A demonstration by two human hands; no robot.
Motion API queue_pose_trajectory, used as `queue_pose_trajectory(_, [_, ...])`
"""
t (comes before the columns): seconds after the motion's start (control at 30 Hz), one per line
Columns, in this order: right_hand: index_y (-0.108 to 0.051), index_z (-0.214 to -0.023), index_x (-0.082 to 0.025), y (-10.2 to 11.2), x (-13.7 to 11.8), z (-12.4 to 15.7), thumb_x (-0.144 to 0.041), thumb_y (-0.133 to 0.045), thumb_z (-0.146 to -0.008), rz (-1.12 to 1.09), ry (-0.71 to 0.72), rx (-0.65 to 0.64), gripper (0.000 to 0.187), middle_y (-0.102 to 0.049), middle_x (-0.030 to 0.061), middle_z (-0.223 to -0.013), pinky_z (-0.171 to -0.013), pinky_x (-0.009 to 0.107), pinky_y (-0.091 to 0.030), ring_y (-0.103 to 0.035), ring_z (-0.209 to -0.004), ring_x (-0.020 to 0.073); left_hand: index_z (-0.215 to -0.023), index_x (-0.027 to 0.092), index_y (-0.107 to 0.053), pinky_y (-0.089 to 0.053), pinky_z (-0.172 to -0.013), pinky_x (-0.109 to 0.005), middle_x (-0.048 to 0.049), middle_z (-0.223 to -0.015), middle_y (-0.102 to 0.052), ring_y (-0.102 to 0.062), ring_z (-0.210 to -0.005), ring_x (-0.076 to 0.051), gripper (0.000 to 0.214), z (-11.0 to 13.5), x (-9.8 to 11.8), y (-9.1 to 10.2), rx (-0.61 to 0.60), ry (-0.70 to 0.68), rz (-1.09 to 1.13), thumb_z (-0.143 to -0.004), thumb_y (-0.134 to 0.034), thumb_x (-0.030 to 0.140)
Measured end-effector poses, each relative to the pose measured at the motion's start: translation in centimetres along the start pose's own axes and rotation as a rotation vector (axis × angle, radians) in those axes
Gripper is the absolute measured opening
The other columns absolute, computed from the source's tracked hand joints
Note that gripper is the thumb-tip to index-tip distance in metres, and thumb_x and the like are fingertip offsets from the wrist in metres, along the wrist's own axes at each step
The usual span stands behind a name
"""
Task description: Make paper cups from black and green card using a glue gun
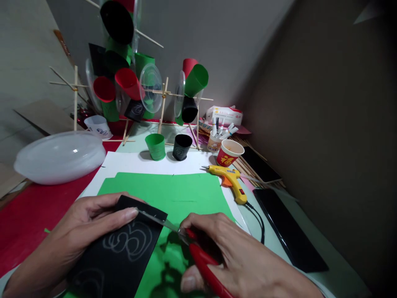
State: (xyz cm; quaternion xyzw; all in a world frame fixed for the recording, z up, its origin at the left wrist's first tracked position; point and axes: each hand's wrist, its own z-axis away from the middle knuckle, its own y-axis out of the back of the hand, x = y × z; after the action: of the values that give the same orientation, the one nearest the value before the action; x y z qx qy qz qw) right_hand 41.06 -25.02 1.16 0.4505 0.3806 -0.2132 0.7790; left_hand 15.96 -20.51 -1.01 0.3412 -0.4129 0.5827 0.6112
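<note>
My left hand pinches the upper left part of a piece of black paper between thumb and fingers. Pale swirl drawings show on the paper. My right hand is wrapped round the red handles of a pair of scissors. The scissor blades lie across the paper near its top edge, their tips close to my left thumb. Beneath both hands is a sheet of green paper on top of white paper.
A yellow glue gun with a black cord lies right of the sheets. Beyond stand a green cup, a black cup, a red-and-white paper cup and a stick frame bearing colored cups. Left is a clear plastic dome.
</note>
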Motion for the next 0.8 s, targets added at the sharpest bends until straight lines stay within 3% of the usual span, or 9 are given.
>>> queue_pose_trajectory(0.1, [-0.061,-0.091,-0.022,-0.1,-0.1,-0.4,-0.057,-0.079,-0.084,-0.056,0.001,0.038,0.040,-0.058,-0.0013,-0.080,-0.061,0.026,-0.037,-0.050,-0.074,0.0167,-0.087,0.023,-0.083,-0.056,-0.052,-0.021,-0.0031,-0.077,-0.082,-0.075,-0.061,-0.019,0.042,0.0,-0.2,-0.2,0.054,0.013,0.051,-0.051,-0.098,0.037])
queue_pose_trajectory(0.2, [-0.056,-0.096,-0.022,-0.7,0.2,-1.0,-0.058,-0.083,-0.082,-0.259,-0.009,0.054,0.046,-0.055,-0.0045,-0.075,-0.062,0.026,-0.039,-0.046,-0.069,0.0145,-0.086,0.024,-0.081,-0.057,-0.047,-0.023,-0.0009,-0.070,-0.080,-0.071,-0.052,-0.019,0.045,-0.3,-0.5,-0.8,0.145,0.016,0.187,-0.044,-0.098,0.024])
queue_pose_trajectory(0.3, [-0.054,-0.109,-0.023,-2.0,0.2,-1.6,-0.055,-0.091,-0.073,-0.526,0.019,0.077,0.062,-0.062,-0.0031,-0.087,-0.066,0.027,-0.045,-0.052,-0.073,0.0145,-0.086,0.024,-0.081,-0.061,-0.046,-0.028,-0.0012,-0.075,-0.081,-0.072,-0.054,-0.022,0.059,-0.5,-0.9,-1.5,0.215,0.022,0.317,-0.032,-0.096,0.010])
queue_pose_trajectory(0.37, [-0.054,-0.111,-0.022,-3.0,0.1,-1.9,-0.051,-0.096,-0.068,-0.586,0.035,0.122,0.067,-0.065,-0.0011,-0.094,-0.067,0.027,-0.047,-0.056,-0.077,0.0154,-0.085,0.023,-0.080,-0.062,-0.049,-0.027,-0.0011,-0.078,-0.082,-0.075,-0.062,-0.024,0.062,-0.6,-1.2,-2.0,0.233,0.001,0.353,-0.028,-0.095,0.005])
queue_pose_trajectory(0.47, [-0.054,-0.106,-0.023,-4.5,0.0,-2.5,-0.042,-0.094,-0.070,-0.539,0.038,0.247,0.056,-0.062,-0.0020,-0.088,-0.064,0.027,-0.046,-0.053,-0.072,0.0144,-0.082,0.023,-0.080,-0.064,-0.057,-0.023,-0.0011,-0.081,-0.082,-0.076,-0.072,-0.023,0.056,-0.6,-1.5,-2.5,0.243,-0.048,0.362,-0.031,-0.102,0.016])
queue_pose_trajectory(0.57, [-0.049,-0.106,-0.023,-5.4,0.4,-3.1,-0.028,-0.080,-0.079,-0.569,0.093,0.345,0.041,-0.059,-0.0038,-0.083,-0.065,0.028,-0.047,-0.053,-0.070,0.0136,-0.083,0.023,-0.081,-0.066,-0.061,-0.024,-0.0018,-0.088,-0.081,-0.076,-0.077,-0.023,0.058,-0.7,-1.8,-2.7,0.266,-0.082,0.341,-0.031,-0.106,0.032])
queue_pose_trajectory(0.67, [-0.045,-0.109,-0.024,-5.6,0.8,-3.4,-0.023,-0.075,-0.078,-0.648,0.129,0.346,0.043,-0.059,-0.0043,-0.083,-0.065,0.027,-0.046,-0.054,-0.068,0.0130,-0.083,0.025,-0.079,-0.065,-0.058,-0.023,-0.0001,-0.084,-0.079,-0.075,-0.076,-0.023,0.062,-0.9,-1.9,-2.3,0.276,-0.086,0.312,-0.027,-0.105,0.029])
queue_pose_trajectory(0.8, [-0.046,-0.107,-0.024,-4.8,0.8,-3.2,-0.025,-0.079,-0.077,-0.702,0.113,0.293,0.044,-0.060,-0.0037,-0.085,-0.064,0.027,-0.045,-0.054,-0.068,0.0124,-0.092,0.028,-0.075,-0.061,-0.058,-0.021,0.0024,-0.080,-0.074,-0.070,-0.073,-0.018,0.067,-1.2,-1.9,-1.4,0.260,-0.071,0.198,-0.033,-0.105,0.039])
